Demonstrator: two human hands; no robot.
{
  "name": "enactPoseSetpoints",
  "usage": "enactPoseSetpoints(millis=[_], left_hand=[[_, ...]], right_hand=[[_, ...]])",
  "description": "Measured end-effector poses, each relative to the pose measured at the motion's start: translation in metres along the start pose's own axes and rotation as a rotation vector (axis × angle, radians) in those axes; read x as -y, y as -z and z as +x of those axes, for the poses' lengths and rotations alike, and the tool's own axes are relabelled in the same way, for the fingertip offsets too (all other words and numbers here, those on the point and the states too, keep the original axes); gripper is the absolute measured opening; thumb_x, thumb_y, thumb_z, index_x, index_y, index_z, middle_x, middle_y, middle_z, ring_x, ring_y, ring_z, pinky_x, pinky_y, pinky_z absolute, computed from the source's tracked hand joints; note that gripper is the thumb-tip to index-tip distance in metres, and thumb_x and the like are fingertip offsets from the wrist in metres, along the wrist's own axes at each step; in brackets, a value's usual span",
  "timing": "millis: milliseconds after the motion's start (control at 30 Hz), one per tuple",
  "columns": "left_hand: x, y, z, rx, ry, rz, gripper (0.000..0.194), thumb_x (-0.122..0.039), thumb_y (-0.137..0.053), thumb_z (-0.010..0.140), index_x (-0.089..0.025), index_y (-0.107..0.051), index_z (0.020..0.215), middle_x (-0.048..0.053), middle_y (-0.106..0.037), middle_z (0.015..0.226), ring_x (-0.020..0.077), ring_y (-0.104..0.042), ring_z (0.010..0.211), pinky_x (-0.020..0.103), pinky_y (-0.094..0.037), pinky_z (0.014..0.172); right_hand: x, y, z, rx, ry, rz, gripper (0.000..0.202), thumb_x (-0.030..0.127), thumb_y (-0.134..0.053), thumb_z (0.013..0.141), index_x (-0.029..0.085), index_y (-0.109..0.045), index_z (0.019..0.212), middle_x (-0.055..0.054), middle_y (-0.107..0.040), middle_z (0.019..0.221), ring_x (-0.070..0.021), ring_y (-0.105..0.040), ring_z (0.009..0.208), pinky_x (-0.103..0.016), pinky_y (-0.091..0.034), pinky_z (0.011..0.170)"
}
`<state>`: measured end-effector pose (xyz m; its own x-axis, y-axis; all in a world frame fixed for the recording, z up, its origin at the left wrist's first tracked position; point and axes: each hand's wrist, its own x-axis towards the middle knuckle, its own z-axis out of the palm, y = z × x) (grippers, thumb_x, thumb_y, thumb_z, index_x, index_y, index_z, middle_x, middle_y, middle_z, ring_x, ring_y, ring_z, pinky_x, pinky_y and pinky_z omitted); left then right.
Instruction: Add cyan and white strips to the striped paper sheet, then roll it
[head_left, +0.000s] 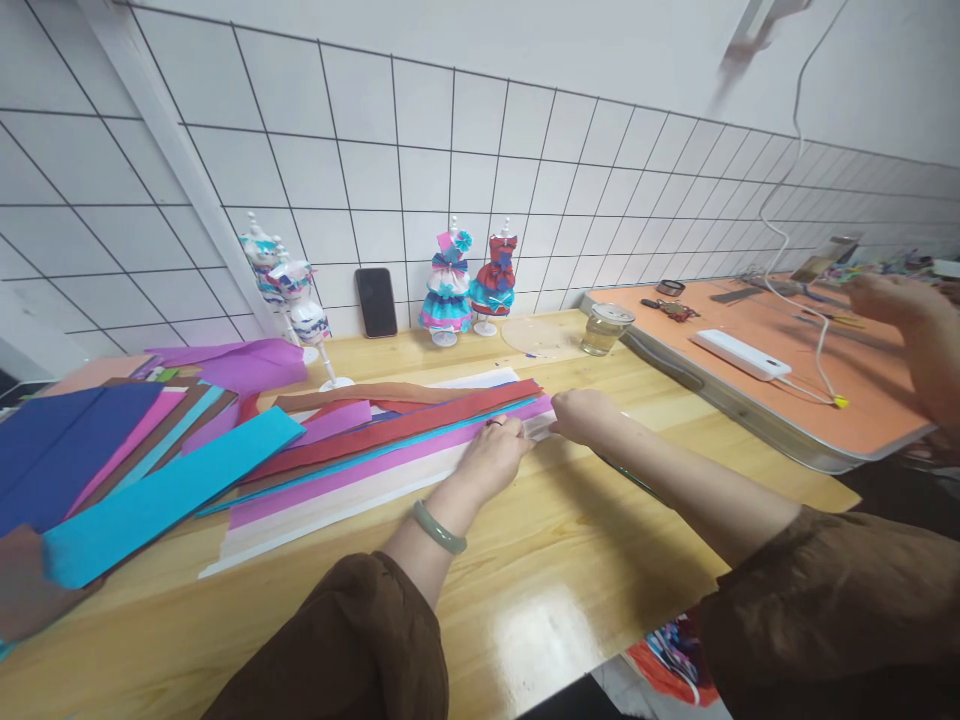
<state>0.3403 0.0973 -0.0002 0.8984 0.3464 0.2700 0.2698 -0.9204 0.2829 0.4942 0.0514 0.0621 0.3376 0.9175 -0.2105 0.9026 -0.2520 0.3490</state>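
Long crepe-like strips in red [405, 420], purple [420, 447] and white [330, 507] lie side by side across the wooden table. My left hand [495, 450], with a green bangle at its wrist, rests on the right part of the strips, its fingers bent over them. Just beyond the strips' right end is my right hand [585, 415], closed, its fingertips at the strip ends. What lies between the fingers of either hand is too small to make out.
Folded blue sheets [67, 450] and a turquoise strip [180, 495] lie left. Small dressed mannequins [448, 285], a phone [376, 302] and a glass cup [606, 330] stand behind. On an orange-topped table [810, 370] sits a power strip [741, 355]; another person's hand [892, 300] is there.
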Motion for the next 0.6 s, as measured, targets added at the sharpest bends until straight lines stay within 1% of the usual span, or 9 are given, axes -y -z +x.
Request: enactPoseSetpoints(millis=[100, 233, 400, 600], left_hand=[[-0.001, 0.0, -0.001, 0.003, 0.003, -0.012, 0.03, -0.019, -0.035, 0.088, -0.02, -0.063, 0.097, 0.006, -0.051, 0.089, 0.0207, -0.045, 0.089, 0.031, -0.039, 0.075], [0.0, -0.002, -0.001, -0.008, 0.017, 0.006, 0.036, -0.009, -0.033, 0.085, -0.022, -0.059, 0.106, 0.006, -0.051, 0.091, 0.0198, -0.045, 0.089, 0.031, -0.04, 0.077], [0.001, -0.005, 0.001, -0.036, 0.052, 0.012, 0.043, -0.004, -0.033, 0.081, -0.022, -0.052, 0.115, 0.007, -0.053, 0.091, 0.0198, -0.046, 0.091, 0.032, -0.041, 0.079], [0.0, -0.007, 0.0, -0.062, 0.046, 0.012, 0.036, -0.009, -0.035, 0.083, -0.021, -0.054, 0.112, 0.007, -0.054, 0.091, 0.0205, -0.048, 0.09, 0.033, -0.042, 0.079]], right_hand=[[0.0, 0.0, 0.001, 0.006, 0.003, -0.002, 0.034, 0.034, -0.056, 0.079, 0.007, -0.059, 0.101, -0.021, -0.062, 0.099, -0.0263, -0.062, 0.089, -0.032, -0.045, 0.07], [-0.004, 0.002, -0.004, 0.01, 0.024, -0.007, 0.033, 0.034, -0.056, 0.078, 0.009, -0.06, 0.099, -0.019, -0.063, 0.096, -0.0264, -0.062, 0.087, -0.031, -0.044, 0.067], [-0.01, 0.006, -0.024, -0.014, 0.079, -0.01, 0.023, 0.031, -0.05, 0.083, 0.014, -0.062, 0.093, -0.014, -0.065, 0.09, -0.0229, -0.062, 0.081, -0.028, -0.042, 0.063], [-0.01, 0.008, -0.051, -0.083, 0.098, -0.035, 0.024, 0.032, -0.042, 0.087, 0.015, -0.059, 0.089, -0.013, -0.065, 0.081, -0.0245, -0.063, 0.071, -0.026, -0.036, 0.054]])
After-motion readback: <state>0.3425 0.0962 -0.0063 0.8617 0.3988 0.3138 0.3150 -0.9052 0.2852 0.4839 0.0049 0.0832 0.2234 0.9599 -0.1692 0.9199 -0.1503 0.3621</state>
